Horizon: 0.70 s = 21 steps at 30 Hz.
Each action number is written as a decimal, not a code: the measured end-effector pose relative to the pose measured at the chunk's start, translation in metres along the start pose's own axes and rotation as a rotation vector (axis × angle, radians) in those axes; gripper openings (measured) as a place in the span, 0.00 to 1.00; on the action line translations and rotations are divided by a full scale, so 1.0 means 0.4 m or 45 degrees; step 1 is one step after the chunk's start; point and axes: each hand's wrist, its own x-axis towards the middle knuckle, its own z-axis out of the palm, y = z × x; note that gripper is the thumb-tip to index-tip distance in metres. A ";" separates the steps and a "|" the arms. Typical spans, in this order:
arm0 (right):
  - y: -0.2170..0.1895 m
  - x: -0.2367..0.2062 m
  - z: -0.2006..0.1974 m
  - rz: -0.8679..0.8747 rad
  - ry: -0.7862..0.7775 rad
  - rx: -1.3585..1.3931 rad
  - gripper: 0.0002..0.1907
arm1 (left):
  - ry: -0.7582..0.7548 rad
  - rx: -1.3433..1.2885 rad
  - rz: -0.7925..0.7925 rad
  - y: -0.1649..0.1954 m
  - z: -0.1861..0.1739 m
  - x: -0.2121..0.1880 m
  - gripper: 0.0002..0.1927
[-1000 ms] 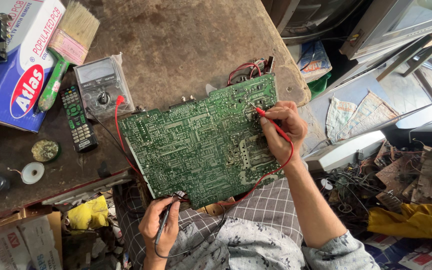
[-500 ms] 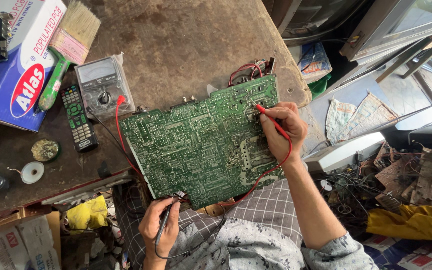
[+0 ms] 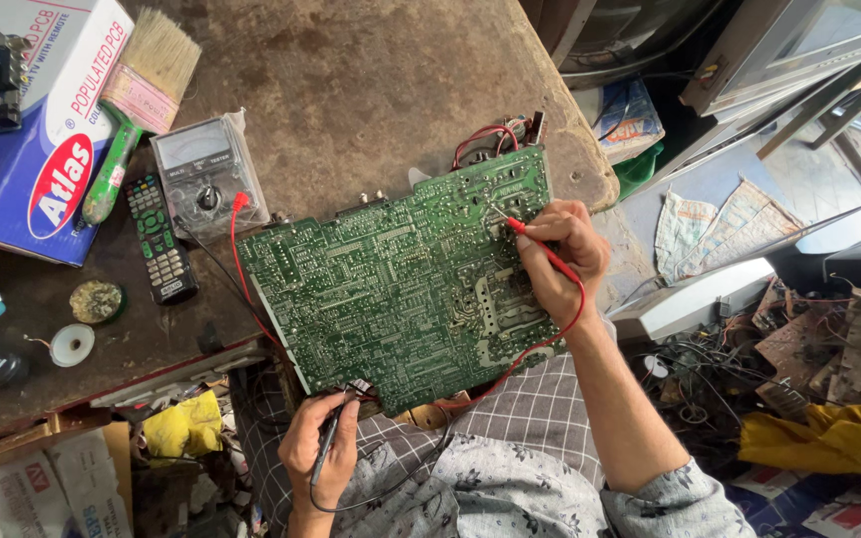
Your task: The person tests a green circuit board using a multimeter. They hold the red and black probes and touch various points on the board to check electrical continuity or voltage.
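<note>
- Since the earlier frames, little is changing: the right hand (image 3: pixel 558 261) is nudging the red probe (image 3: pixel 540 247) only slightly along the top right of the circuit board (image 3: pixel 406 284), while the left hand (image 3: pixel 319 453) is keeping to the same spot at the near edge.
- The right fingers are closing around the red probe in a pen grip, its metal tip touching the solder side; its red lead (image 3: pixel 251 289) is looping round the near edge to the analog meter (image 3: pixel 203 177).
- The left fingers are curling loosely around the black probe (image 3: pixel 331 438), whose tip is meeting the board's near edge.
- The circuit board is lying solder side up, tilted, its far part resting on the stone bench (image 3: pixel 351 90) and its near part overhanging the person's lap.
- It is looking light and stiff but fragile: flat, thin, sharp with solder points, and heavier on the hidden component side, so it is likely to tip if pressed on the overhang.
- Judging by that, the bare edges and corners are the safest hold, not the traces or the red wires (image 3: pixel 485 139) at the far corner.
- A remote control (image 3: pixel 159 237), a green-handled brush (image 3: pixel 132 110) and a blue-and-white box (image 3: pixel 32 130) are sitting to the left, well apart from the board.
</note>
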 end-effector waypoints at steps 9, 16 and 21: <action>0.008 -0.001 -0.010 -0.022 0.038 -0.051 0.09 | 0.030 -0.002 0.000 0.029 0.012 -0.007 0.10; 0.005 -0.009 -0.016 0.027 0.040 -0.107 0.08 | 0.059 -0.005 0.053 0.041 0.020 -0.012 0.10; -0.003 -0.010 -0.013 0.105 0.033 -0.086 0.08 | 0.061 -0.024 0.035 0.041 0.015 -0.015 0.09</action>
